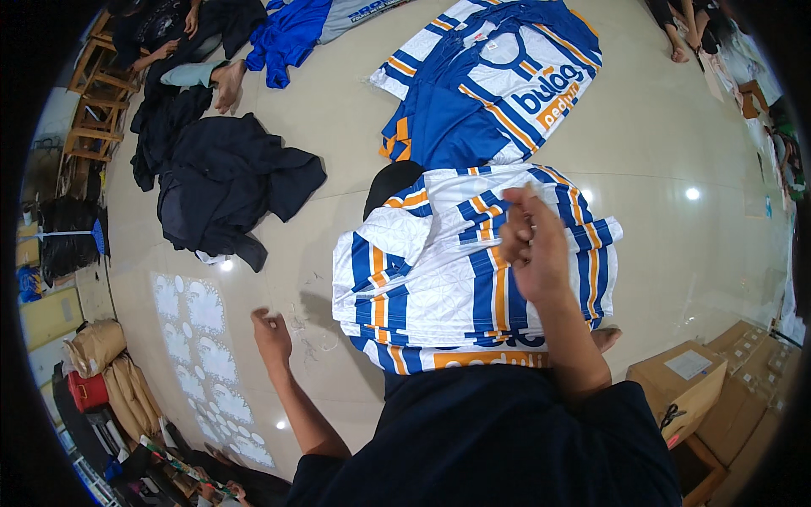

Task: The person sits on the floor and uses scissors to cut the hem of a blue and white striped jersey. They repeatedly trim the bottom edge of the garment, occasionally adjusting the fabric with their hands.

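Note:
A white jersey with blue and orange stripes point(456, 296) lies spread across my lap. Above it, my right hand point(536, 249) is raised with fingers curled and pinched together; whatever they hold, if anything, is too small to make out. Out to the left, over the bare floor, my left hand point(272, 336) is closed, its fingertips pressed together, and its contents cannot be made out. It is apart from the jersey. Just beyond my lap, a pile of similar blue, white and orange jerseys point(507, 93) rests on the floor.
Dark garments point(228, 177) lie heaped at the left. Farther back are a blue garment point(287, 38) and another person's bare foot point(228, 84). Cardboard boxes point(680, 380), one with scissors point(672, 414) on it, stand at the near right. Wooden stools point(93, 127) line the left side.

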Demonstrator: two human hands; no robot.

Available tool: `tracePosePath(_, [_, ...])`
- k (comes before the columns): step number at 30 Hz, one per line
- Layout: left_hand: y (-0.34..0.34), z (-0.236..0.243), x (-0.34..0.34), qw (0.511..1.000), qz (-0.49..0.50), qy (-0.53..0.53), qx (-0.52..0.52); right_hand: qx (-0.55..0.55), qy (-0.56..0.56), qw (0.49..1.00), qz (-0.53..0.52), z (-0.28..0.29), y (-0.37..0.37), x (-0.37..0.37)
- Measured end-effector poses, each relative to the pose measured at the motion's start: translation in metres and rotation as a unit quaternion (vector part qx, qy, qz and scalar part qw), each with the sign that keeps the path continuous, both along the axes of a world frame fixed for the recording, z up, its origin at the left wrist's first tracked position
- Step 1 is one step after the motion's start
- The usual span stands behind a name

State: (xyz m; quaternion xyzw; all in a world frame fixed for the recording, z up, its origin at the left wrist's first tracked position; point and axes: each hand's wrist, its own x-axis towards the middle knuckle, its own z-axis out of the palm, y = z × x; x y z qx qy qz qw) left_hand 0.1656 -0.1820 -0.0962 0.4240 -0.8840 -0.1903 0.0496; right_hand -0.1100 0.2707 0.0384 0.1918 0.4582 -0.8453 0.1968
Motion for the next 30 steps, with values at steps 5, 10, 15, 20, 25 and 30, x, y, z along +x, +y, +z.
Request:
tracePosePath(5, [0.041,0.048,-0.042,0.995,0.006,0.064,0.08,0.163,0.099,0.978,-0.08,-0.013,0.051,-0.023])
tracePosePath(10, [0.163,0.109,-0.146,0.956,-0.173,0.177,0.158,0.592,0.229,0.773,0.02,-0.052,0.122,-0.068])
tracePosePath(15, [0.236,0.109,-0.207,0.929,-0.342,0.122,0.07,0.721,0.141,0.664,0.138,-0.106,0.167,-0.129])
tracePosePath(20, [0.215,0.117,-0.216,0.932,-0.281,0.167,0.16,0.616,0.003,0.772,0.156,-0.165,0.181,-0.143])
tracePosePath(25, [0.171,0.105,-0.181,0.908,-0.127,0.319,0.239,0.445,0.088,0.888,0.076,-0.153,0.189,-0.132])
tracePosePath(30, [0.15,0.074,-0.145,0.846,-0.074,0.375,0.371,0.282,0.144,0.949,-0.008,-0.091,0.209,-0.089])
